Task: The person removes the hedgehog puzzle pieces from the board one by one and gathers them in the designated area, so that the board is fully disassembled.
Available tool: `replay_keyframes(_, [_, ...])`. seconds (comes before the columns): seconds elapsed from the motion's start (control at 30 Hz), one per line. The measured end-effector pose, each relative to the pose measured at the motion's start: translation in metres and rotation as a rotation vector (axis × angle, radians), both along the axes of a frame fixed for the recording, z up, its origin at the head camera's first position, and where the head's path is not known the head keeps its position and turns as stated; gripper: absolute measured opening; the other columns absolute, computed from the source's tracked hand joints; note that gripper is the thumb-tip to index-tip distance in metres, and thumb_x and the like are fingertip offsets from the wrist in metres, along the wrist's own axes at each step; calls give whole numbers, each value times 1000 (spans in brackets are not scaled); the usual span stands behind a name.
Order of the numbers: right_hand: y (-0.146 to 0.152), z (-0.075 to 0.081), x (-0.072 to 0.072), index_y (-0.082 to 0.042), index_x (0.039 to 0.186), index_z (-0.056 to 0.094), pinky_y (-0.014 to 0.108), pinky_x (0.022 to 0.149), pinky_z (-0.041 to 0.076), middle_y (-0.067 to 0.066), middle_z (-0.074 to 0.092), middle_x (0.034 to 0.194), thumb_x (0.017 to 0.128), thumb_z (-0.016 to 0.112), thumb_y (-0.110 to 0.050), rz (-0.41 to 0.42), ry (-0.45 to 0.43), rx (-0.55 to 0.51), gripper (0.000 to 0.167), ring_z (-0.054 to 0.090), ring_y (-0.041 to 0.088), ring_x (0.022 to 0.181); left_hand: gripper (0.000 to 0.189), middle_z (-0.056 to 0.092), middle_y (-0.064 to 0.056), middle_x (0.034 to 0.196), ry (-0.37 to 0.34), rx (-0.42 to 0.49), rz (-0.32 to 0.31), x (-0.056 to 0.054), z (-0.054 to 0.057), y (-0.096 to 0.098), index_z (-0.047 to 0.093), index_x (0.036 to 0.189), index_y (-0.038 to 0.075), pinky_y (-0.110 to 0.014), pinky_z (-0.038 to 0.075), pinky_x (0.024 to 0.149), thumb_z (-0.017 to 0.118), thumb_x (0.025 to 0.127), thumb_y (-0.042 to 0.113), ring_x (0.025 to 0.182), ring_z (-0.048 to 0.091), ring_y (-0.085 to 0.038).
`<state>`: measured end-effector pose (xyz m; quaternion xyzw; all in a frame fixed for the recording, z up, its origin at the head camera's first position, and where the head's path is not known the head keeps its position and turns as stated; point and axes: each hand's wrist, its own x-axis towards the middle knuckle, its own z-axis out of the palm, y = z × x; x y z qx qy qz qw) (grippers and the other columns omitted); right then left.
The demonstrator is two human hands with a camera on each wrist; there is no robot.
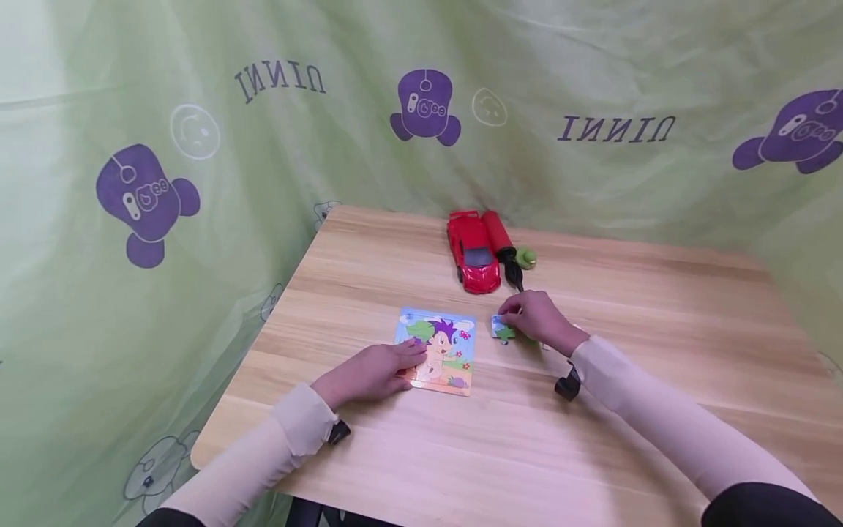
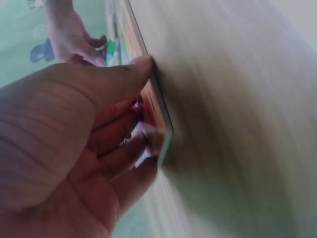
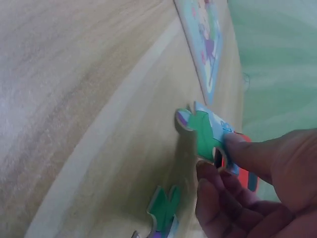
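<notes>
A blue-and-green puzzle piece (image 1: 502,329) is right of the picture puzzle (image 1: 451,359), pinched in the person's right hand (image 1: 541,320). I see the left hand (image 1: 372,373) resting, fingers relaxed, on the puzzle's left side. Farther off, a red toy car (image 1: 473,249) sits on the counter (image 1: 626,417).

Under the fingers (image 1: 413,353) spreads a wood-grained table (image 1: 593,432), paler on their near side. Beyond them and off to their left hangs creased green fabric (image 1: 369,172), printed with upside-down purple cartoon figures (image 1: 425,110) and lettering (image 1: 615,129).
</notes>
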<state>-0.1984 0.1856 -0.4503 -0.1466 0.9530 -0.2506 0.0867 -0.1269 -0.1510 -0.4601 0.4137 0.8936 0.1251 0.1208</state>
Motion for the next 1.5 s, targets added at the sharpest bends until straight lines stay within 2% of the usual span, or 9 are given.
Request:
replay_keyframes(0.17, [-5,5,16,-4,110,75,44,70,59,15,66,100,89,76,-26,-9,240,138,31,65,26,81,57,49,-4,155,72,-48,12,4,0,7,53,145,9,-38,45,114,65,97,36,145,46,-21])
replay_keyframes(0.23, [-10,10,21,-4,108,75,42,68,59,13,67,98,89,75,-24,31,269,133,27,66,23,78,57,48,-3,155,98,-73,18,5,-1,9,52,146,10,-38,47,113,63,98,39,144,46,-21])
replay_keyframes(0.43, [-29,11,27,-8,102,77,35,78,58,3,73,92,91,72,-16,274,125,59,14,65,15,83,53,44,-3,158,175,-151,-12,9,-5,24,52,147,16,-37,48,111,55,102,43,146,44,-22])
replay_keyframes(0.53, [-35,4,29,-8,105,77,38,86,59,4,74,97,91,72,-17,327,63,58,17,66,15,89,49,44,-5,158,220,-171,-52,9,-8,36,54,146,20,-37,51,109,52,103,43,145,45,-25])
replay_keyframes(0.63, [-38,-1,31,-6,108,76,40,89,58,5,73,100,92,72,-17,329,33,62,20,66,16,91,47,46,-6,157,234,-184,-51,8,-10,46,56,144,22,-38,52,107,52,103,44,144,47,-26])
replay_keyframes(0.8, [-40,-2,32,-5,112,74,41,92,58,7,72,103,92,72,-16,302,10,59,24,66,19,95,49,48,-4,156,204,-120,7,8,-4,57,57,144,18,-39,48,112,55,102,43,145,46,-25])
replay_keyframes(0.97, [-39,0,32,-2,111,74,42,92,58,10,72,102,90,73,-12,290,21,41,23,68,23,96,52,48,-3,156,118,-2,-16,13,-3,64,52,147,13,-40,44,116,56,102,38,147,43,-27])
replay_keyframes(1.2, [-43,-1,33,-2,110,75,43,93,57,11,72,103,90,73,-13,279,54,86,23,69,26,99,53,40,-1,161,76,-44,-39,14,-9,60,48,149,13,-39,40,119,54,103,38,152,35,-24])
replay_keyframes(1.5, [-50,3,29,-4,106,75,40,86,58,8,72,97,87,78,-18,250,-51,135,23,64,19,88,50,38,2,162,-3,-58,-75,1,-11,59,47,150,16,-37,39,120,55,103,32,152,33,-23])
